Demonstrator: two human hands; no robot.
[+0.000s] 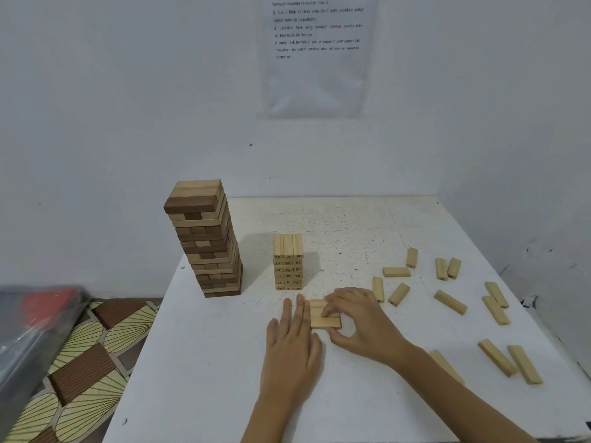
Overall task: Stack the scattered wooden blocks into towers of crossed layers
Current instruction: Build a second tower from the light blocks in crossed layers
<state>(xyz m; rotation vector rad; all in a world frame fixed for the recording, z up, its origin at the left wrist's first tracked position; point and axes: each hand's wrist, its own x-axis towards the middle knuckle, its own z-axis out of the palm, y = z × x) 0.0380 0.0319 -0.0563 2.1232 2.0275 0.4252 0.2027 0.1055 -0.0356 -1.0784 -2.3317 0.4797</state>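
Pale wood, three blocks side by side, makes a flat layer (324, 318) on the white tabletop (208, 378), just in front of the short tower (287, 262) and between the two hands. The left hand (292, 340) lies palm down, its fingers straight and close together, holding nothing; its fingertips run along the layer's left end, touching it or nearly so. The right hand (359, 318) comes in from the lower right with the forearm slanting across the tabletop. Its fingers curl over the layer's top and its thumb hooks in at the near right corner, so that it grips the layer. The short tower, numbered on its near face, stands upright just beyond the hands. The tall tower (204, 241), of mixed pale and dark wood, stands upright well to the left, close to the tabletop's left edge. Loose blocks (450, 302) lie scattered flat on the right half, the nearest just beside the right hand's knuckles, others near the right edge. The far edge meets the wall (128, 91). Bare tabletop spreads in front of the left hand and towards the near left edge, beyond which a patterned floor mat (80, 362) lies below.
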